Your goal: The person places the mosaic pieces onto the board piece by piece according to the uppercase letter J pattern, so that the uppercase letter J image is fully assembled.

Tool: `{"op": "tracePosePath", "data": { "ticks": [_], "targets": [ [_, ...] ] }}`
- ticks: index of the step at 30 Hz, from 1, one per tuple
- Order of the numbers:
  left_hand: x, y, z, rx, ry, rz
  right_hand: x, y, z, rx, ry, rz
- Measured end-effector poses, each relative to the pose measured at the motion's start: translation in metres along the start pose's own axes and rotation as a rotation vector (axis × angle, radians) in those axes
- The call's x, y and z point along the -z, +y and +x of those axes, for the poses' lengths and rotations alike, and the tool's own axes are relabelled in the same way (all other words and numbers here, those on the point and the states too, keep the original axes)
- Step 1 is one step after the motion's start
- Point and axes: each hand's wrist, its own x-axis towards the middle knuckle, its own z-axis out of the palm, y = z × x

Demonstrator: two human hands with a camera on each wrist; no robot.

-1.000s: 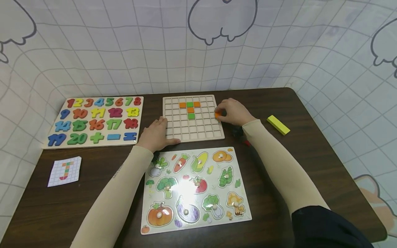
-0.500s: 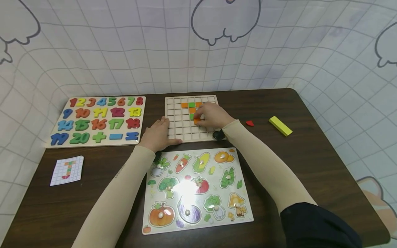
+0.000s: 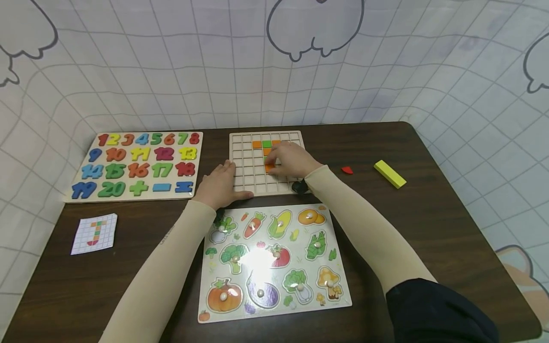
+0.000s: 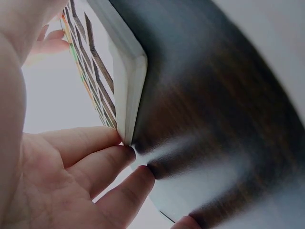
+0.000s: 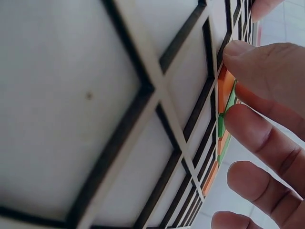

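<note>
A pale wooden grid board lies at the back middle of the table, with orange and green square tiles set in some cells. My left hand lies with fairly straight fingers along its left edge, the thumb at the front edge. In the left wrist view, fingertips meet the board's side. My right hand is over the board, thumb and forefinger pinching an orange tile at a cell below the green ones. In the right wrist view this orange tile sits low in its cell. The hand partly covers the other tiles.
A number puzzle board stands left, with a stack of pattern cards in front. A vegetable peg puzzle lies between my forearms. A red piece and a yellow block lie to the right.
My right hand has carried the orange tile from the board's right edge leftward to the column under the green tile, and has stayed there. My left hand has kept its place.
</note>
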Motion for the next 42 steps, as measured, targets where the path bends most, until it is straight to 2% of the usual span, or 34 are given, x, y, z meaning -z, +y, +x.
{"op": "tracePosePath", "data": {
  "ticks": [4, 8, 12, 17, 23, 29, 33, 37, 42],
  "targets": [
    [-0.002, -0.001, 0.002, 0.0, 0.001, 0.003, 0.0, 0.004, -0.002, -0.011, 0.011, 0.004],
    [-0.003, -0.002, 0.003, 0.005, -0.002, 0.005, 0.004, 0.014, -0.009, -0.063, 0.036, 0.063],
    [-0.003, -0.002, 0.003, 0.009, -0.003, 0.004, 0.013, 0.034, -0.025, -0.155, 0.078, 0.145],
    [-0.003, -0.001, 0.004, 0.012, -0.003, 0.001, 0.023, 0.062, -0.053, -0.244, 0.104, 0.157],
    [-0.003, -0.001, 0.003, 0.005, -0.002, -0.002, 0.026, 0.092, -0.083, -0.338, 0.082, 0.134],
    [-0.004, -0.001, 0.004, 0.006, 0.003, -0.003, 0.027, 0.117, -0.109, -0.386, 0.063, 0.097],
    [-0.004, 0.0, 0.003, 0.006, 0.003, -0.004, 0.028, 0.13, -0.127, -0.432, 0.041, 0.115],
    [-0.003, 0.0, 0.002, 0.005, 0.005, -0.004, 0.032, 0.138, -0.14, -0.484, 0.016, 0.145],
    [-0.003, 0.0, 0.003, 0.003, 0.009, -0.011, 0.036, 0.141, -0.151, -0.534, 0.001, 0.114]
  ]
}}
